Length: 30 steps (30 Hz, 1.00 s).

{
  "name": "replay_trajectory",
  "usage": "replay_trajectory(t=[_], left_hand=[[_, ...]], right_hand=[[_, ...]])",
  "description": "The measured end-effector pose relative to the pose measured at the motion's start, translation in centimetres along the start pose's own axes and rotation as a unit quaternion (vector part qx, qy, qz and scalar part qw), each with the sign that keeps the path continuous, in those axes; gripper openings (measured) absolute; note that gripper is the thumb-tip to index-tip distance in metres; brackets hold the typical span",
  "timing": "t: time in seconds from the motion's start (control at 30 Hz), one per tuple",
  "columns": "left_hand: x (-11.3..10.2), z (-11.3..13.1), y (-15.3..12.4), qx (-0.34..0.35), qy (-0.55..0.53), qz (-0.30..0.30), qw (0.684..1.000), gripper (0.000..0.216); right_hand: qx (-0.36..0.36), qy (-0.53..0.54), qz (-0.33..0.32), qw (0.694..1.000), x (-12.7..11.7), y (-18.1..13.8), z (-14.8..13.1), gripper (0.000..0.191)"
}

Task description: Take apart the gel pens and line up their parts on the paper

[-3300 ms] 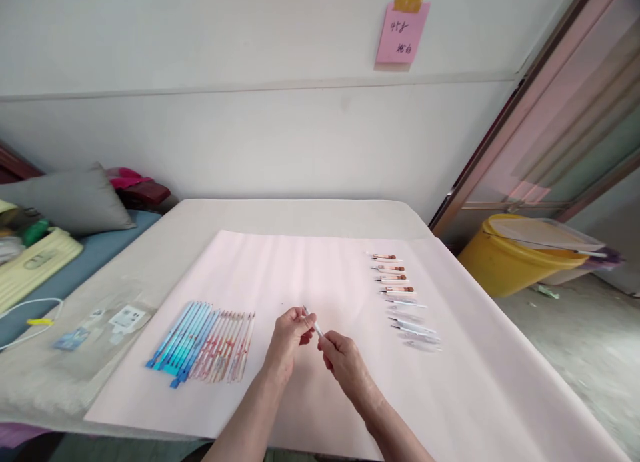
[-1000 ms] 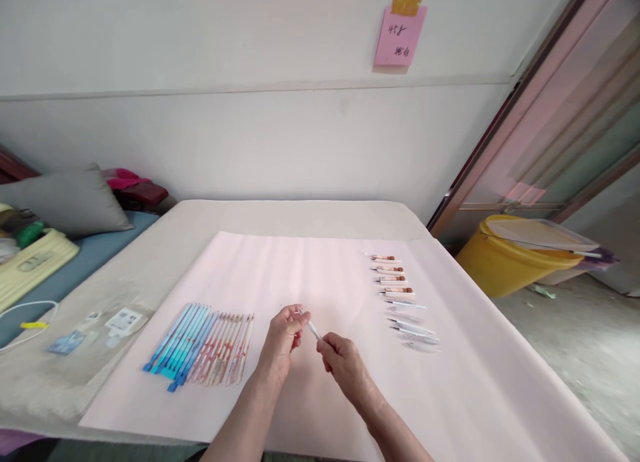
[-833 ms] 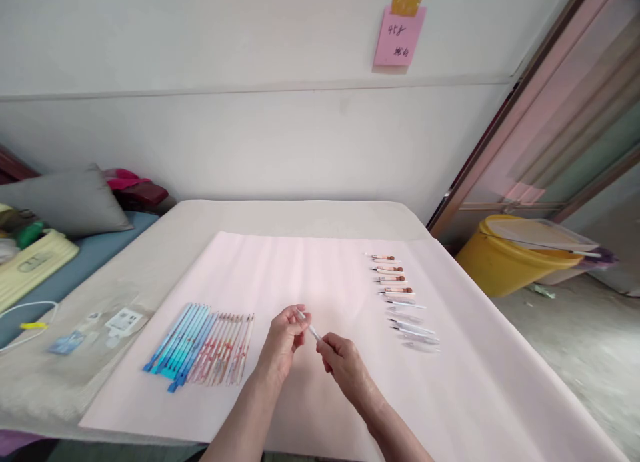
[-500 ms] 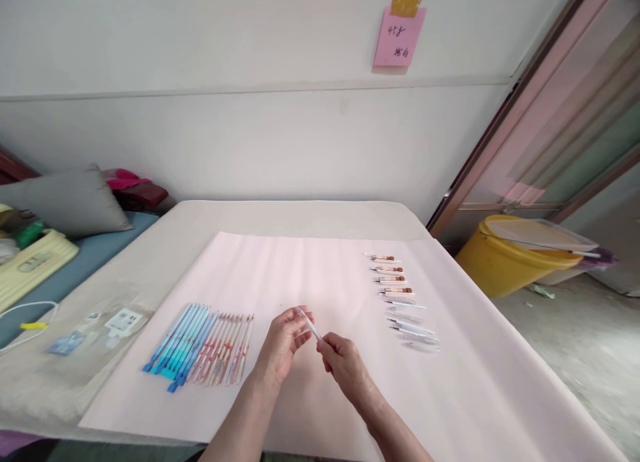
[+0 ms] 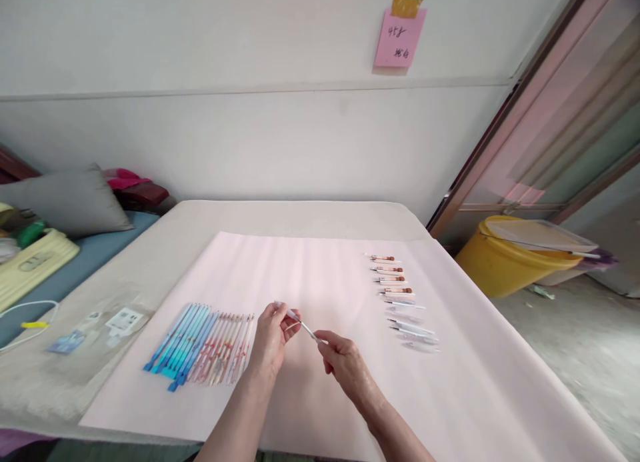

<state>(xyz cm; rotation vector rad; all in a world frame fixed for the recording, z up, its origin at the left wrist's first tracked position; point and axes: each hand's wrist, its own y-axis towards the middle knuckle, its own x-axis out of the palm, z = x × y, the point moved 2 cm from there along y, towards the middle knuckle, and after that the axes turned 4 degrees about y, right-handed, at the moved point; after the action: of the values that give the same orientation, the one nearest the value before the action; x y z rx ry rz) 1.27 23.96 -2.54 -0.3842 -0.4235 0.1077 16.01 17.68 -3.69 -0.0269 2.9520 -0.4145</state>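
Between my two hands is a slim white pen (image 5: 311, 332) above the pale pink sheet. My right hand (image 5: 345, 362) grips its lower end with closed fingers. My left hand (image 5: 273, 335) pinches a whitish, see-through cap-like piece (image 5: 283, 307) at the upper end. A dark bit shows where the pen meets that piece; whether they are fully apart I cannot tell. To the left of my left hand lie several pink-and-white patterned pens (image 5: 220, 349) and several blue pens (image 5: 183, 339) in a row. Several brown-topped pens (image 5: 393, 280) and white pens (image 5: 413, 327) lie on the right.
The pink sheet (image 5: 300, 262) covers much of a cloth-topped table. Clear plastic packaging (image 5: 107, 335) lies at the left. Beyond it are a grey cushion (image 5: 70, 199) and a yellow bag (image 5: 35, 265). A yellow bin (image 5: 480, 262) stands on the floor at right. A pink note (image 5: 399, 39) hangs on the wall.
My left hand has shifted left, away from my right hand, with the cap-like piece in its fingers. More of the pen's length now shows between the hands. My right hand has hardly moved.
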Motion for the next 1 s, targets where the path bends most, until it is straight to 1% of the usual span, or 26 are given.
replay_trajectory(t=[0.13, 0.2, 0.23, 0.37, 0.43, 0.5, 0.57, 0.7, 0.77, 0.87, 1.0], left_hand=[[-0.7, 0.4, 0.3, 0.030, -0.023, 0.049, 0.998, 0.020], [-0.7, 0.2, 0.3, 0.023, -0.011, 0.050, 0.998, 0.020], [-0.5, 0.0, 0.2, 0.012, 0.003, 0.037, 0.999, 0.020], [0.8, -1.3, -1.1, -0.039, 0.071, -0.047, 0.996, 0.023], [1.4, -1.7, -1.7, -0.044, 0.090, -0.076, 0.992, 0.023], [1.7, -1.9, -2.0, -0.039, 0.092, -0.086, 0.991, 0.023], [1.5, -1.7, -1.8, -0.030, 0.071, -0.068, 0.995, 0.023], [0.3, -1.0, -0.5, -0.017, -0.025, 0.019, 0.999, 0.020], [-0.3, -0.7, 0.1, -0.012, -0.065, 0.050, 0.997, 0.018], [-0.8, -0.4, 0.6, -0.008, -0.095, 0.068, 0.993, 0.014], [-0.9, -0.4, 0.6, -0.011, -0.106, 0.070, 0.992, 0.013]], right_hand=[[-0.009, 0.000, 0.014, 1.000, -1.0, 0.4, 0.2, 0.037], [-0.009, 0.001, 0.030, 1.000, -1.5, 0.6, 0.2, 0.038], [-0.009, 0.002, 0.036, 0.999, -1.6, 0.7, 0.2, 0.039], [-0.024, 0.004, 0.042, 0.999, -1.7, 0.7, 0.0, 0.040], [-0.032, 0.003, 0.042, 0.999, -1.5, 0.5, 0.0, 0.040], [-0.037, 0.001, 0.043, 0.998, -1.3, 0.4, -0.1, 0.039], [-0.038, -0.002, 0.044, 0.998, -1.2, 0.4, -0.1, 0.039], [-0.029, -0.014, 0.040, 0.999, -1.1, 0.3, -0.2, 0.039], [-0.027, -0.022, 0.033, 0.999, -1.0, 0.2, -0.3, 0.038], [-0.034, -0.029, 0.016, 0.999, -0.8, 0.0, -0.6, 0.035], [-0.041, -0.045, 0.002, 0.998, -0.7, -0.1, -0.9, 0.032]])
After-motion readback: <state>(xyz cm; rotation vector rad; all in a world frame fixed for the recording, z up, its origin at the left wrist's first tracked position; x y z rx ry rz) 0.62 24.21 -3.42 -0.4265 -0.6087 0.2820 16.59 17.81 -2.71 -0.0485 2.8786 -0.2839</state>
